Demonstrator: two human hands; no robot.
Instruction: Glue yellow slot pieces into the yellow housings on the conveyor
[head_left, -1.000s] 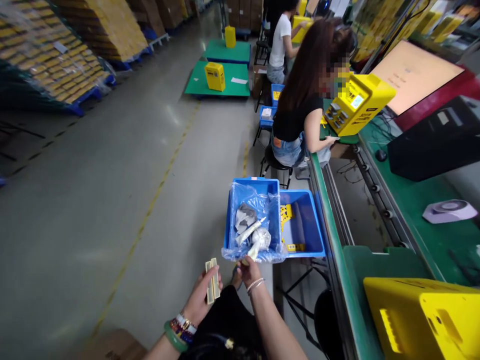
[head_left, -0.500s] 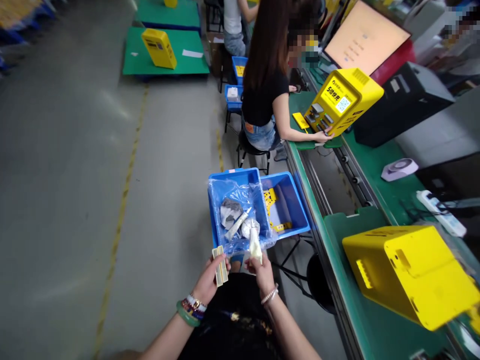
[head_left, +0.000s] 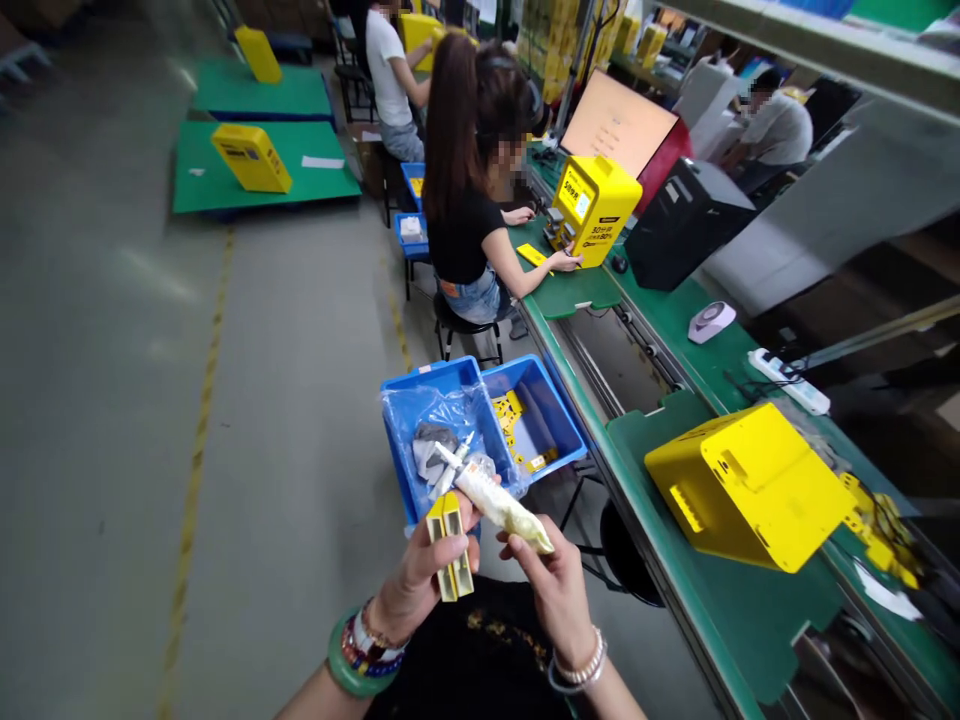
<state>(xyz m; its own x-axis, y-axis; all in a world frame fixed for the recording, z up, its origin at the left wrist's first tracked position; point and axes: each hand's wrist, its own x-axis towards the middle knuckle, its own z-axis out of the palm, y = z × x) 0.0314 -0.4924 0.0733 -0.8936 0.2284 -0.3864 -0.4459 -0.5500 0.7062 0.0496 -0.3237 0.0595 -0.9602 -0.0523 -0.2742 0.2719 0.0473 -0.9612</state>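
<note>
My left hand [head_left: 420,570] is closed round two small yellow-and-white plastic pieces [head_left: 451,550] held side by side. In my right hand [head_left: 551,575], thumb and fingers pinch the crumpled tail of a white glue tube [head_left: 499,500]. The tube's nozzle points up and left, over the left blue bin, and its body passes close by my left fingertips; whether they touch it I cannot tell. That bin [head_left: 397,430] is lined with clear plastic and holds grey-and-white crumpled material [head_left: 431,450] and another tube, partly hidden behind the one I hold.
A second blue bin [head_left: 566,430] with yellow parts stands alongside. On the green workbench [head_left: 675,610] to the right lies a yellow box-shaped housing [head_left: 750,490]. Further along, a seated co-worker [head_left: 465,200] touches a yellow machine [head_left: 596,210]. A black stool [head_left: 626,560] stands under the bench edge.
The tube has swung from upright to slanting leftward, and my right hand now grips its tail end. My left hand has tilted the yellow-and-white pieces closer to it. The view has shifted.
</note>
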